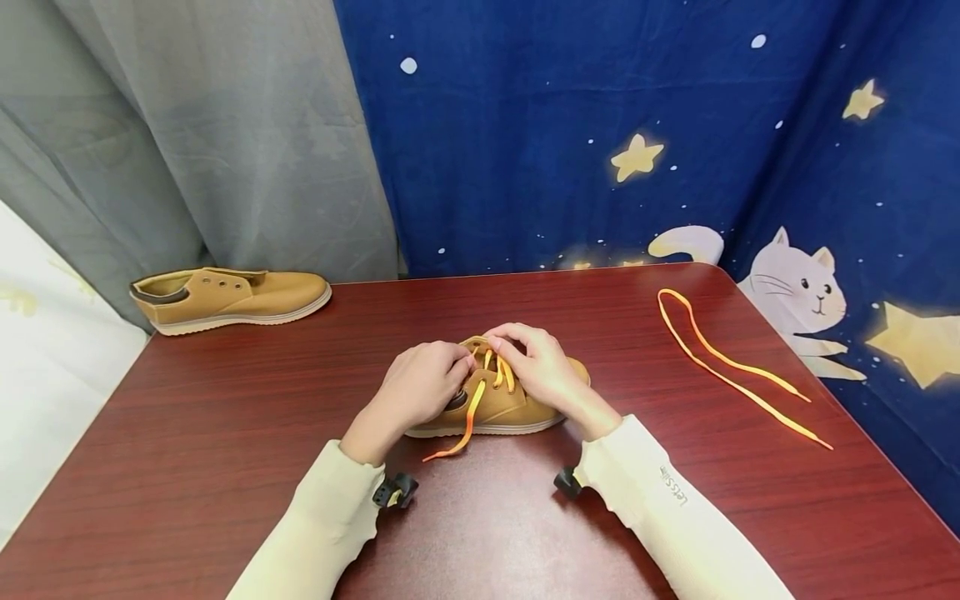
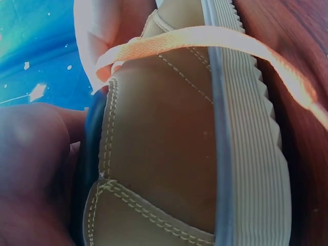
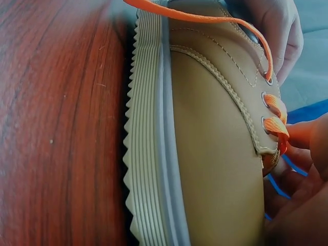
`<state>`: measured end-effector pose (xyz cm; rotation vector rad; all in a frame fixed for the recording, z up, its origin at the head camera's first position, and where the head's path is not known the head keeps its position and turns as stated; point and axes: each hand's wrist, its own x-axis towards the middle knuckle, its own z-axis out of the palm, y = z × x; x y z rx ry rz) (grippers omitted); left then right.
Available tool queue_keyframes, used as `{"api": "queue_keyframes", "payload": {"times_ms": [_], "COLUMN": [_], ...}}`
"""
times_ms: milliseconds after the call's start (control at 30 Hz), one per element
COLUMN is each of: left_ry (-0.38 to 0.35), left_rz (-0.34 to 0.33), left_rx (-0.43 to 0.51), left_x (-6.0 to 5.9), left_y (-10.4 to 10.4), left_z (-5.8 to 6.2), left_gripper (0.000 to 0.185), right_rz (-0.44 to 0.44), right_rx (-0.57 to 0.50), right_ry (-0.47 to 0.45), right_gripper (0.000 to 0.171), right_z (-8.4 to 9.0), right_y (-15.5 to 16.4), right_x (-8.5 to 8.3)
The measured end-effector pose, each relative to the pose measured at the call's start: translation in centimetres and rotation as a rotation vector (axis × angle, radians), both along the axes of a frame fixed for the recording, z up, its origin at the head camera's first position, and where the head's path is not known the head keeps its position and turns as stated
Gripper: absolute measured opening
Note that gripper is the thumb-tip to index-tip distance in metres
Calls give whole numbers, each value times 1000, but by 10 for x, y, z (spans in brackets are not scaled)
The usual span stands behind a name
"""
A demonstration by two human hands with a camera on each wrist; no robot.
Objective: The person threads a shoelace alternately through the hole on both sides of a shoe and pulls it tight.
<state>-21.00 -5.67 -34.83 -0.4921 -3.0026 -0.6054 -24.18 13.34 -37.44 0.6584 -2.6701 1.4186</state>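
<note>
Since the shoe (image 1: 517,408) looks pliable, the right grip (image 1: 543,369) sensibly pinches its top edge (image 1: 475,341); the left grip's (image 1: 422,383) hold is unclear.

Our left hand (image 1: 422,383) and right hand (image 1: 551,372) are on a tan shoe (image 1: 513,414), up by its orange lace (image 1: 472,410). We see another shoe (image 1: 281,296) at the table's (image 1: 247,417) back left and a loose lace (image 1: 738,388) at right.

I get a bright head view, glare on the bench (image 1: 495,521); my left wrist view bleaches the lace (image 2: 200,37).
</note>
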Motion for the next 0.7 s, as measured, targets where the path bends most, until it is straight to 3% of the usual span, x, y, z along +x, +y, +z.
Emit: {"api": "queue_keyframes", "payload": {"times_ms": [233, 400, 700], "left_ry": [-13, 24, 70], "left_rz": [-12, 6, 58], "left_rx": [61, 24, -19], "left_x": [0, 1, 3], "left_y": [-6, -4, 8], "left_z": [1, 0, -5], "left_gripper": [22, 22, 33], "right_rz": [8, 12, 47], "right_rx": [21, 25, -101], "right_ry": [5, -14, -169], "right_gripper": [23, 22, 29], "right_z": [0, 1, 1], "right_y": [-2, -3, 0], "right_x": [-3, -3, -4]}}
